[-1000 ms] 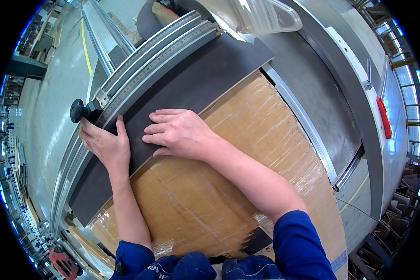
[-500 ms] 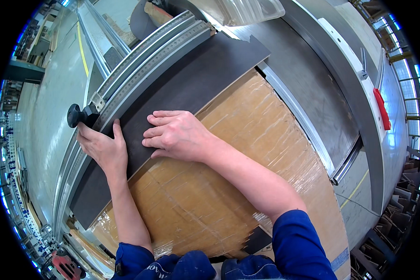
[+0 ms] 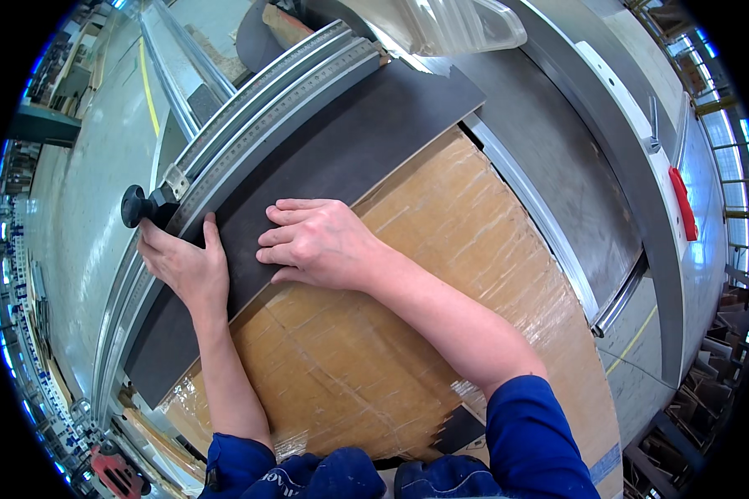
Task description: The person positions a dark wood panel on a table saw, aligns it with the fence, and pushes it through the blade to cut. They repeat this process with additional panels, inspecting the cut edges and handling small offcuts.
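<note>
A long dark grey board (image 3: 341,141) lies against a metal fence (image 3: 250,154) with a measuring scale, and partly over a brown cardboard-like sheet (image 3: 408,324). My left hand (image 3: 187,262) grips the fence beside a black knob (image 3: 137,206). Its fingers reach over the fence's far side, while the thumb rests at the near edge by the board. On top of the board lies my right hand (image 3: 320,243), palm down, fingers stretched out and slightly bent, its thumb near the board's front edge.
Beyond the board's far end hangs a clear plastic guard (image 3: 466,21) above a grey metal machine table (image 3: 558,141). A metal rail (image 3: 541,229) runs along the cardboard's right side. Farther right are a long curved grey bar (image 3: 641,191) and a red handle-like piece (image 3: 682,204).
The clear guard and machine table appear slightly farther right and lower in the picture. Both hands keep their places on the fence and board.
</note>
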The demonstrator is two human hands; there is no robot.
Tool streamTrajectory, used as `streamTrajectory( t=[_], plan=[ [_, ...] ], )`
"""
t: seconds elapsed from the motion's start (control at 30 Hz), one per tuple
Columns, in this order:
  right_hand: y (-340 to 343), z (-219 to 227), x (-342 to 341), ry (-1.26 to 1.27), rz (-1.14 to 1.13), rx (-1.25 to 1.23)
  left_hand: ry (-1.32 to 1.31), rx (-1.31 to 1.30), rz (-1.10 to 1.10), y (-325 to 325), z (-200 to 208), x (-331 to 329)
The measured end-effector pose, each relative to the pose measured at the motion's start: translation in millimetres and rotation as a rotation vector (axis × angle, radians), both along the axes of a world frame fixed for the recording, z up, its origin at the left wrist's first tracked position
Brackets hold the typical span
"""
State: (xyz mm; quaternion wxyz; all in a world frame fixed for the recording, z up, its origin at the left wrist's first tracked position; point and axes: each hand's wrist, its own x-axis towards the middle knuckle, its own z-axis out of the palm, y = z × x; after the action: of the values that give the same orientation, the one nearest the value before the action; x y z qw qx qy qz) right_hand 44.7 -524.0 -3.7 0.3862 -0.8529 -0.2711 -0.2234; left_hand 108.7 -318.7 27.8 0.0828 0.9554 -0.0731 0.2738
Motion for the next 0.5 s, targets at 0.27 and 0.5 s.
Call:
streamTrajectory(
  t=[0.27, 0.5],
  plan=[
    [0.8, -2.5, 0.3, 0.001, -0.016, 0.012, -0.01, -0.008, 0.01, -1.4, 0.3, -0.9],
    [0.4, -1.6, -0.5, 0.002, -0.015, 0.023, -0.011, -0.005, 0.012, -0.9, 0.1, -1.2]
  ],
)
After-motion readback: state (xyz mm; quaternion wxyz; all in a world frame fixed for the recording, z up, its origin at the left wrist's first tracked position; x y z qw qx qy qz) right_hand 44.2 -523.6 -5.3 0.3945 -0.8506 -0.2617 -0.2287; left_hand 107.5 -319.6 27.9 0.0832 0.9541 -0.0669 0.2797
